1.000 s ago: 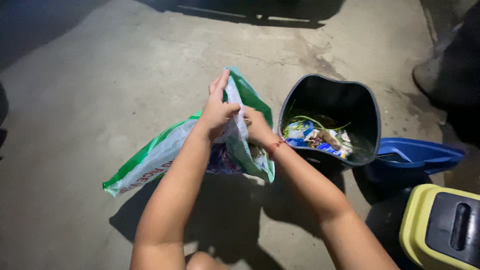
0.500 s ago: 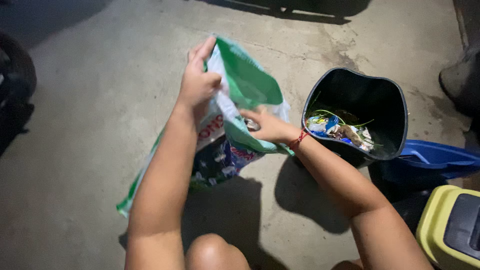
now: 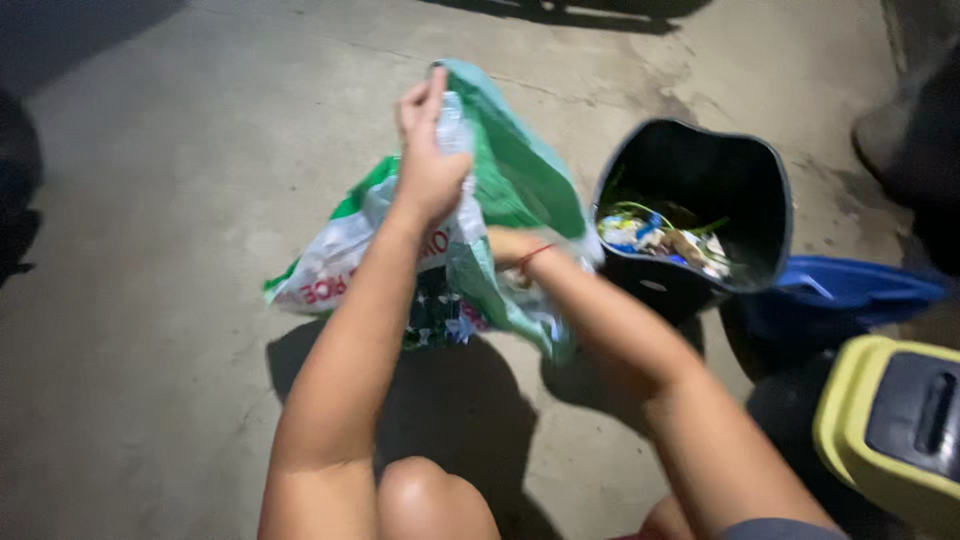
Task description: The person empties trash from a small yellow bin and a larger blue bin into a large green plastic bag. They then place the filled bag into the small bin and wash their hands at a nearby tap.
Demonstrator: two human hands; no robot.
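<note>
While the left hand [image 3: 430, 175] is pinching the green-and-white sack [image 3: 500, 190] open beside the black bin [image 3: 760, 200], the right hand [image 3: 510, 245] is gripping its other edge, so widening the mouth seems the step in hand.

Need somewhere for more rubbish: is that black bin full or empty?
Partly full: the black bin holds wrappers and green scraps low down, bare wall above.

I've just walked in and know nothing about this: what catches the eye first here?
A green and white woven sack at centre, its mouth lifted by the left hand while the right hand reaches inside. To its right a black bin holds mixed rubbish, with a blue lid beside it.
</note>
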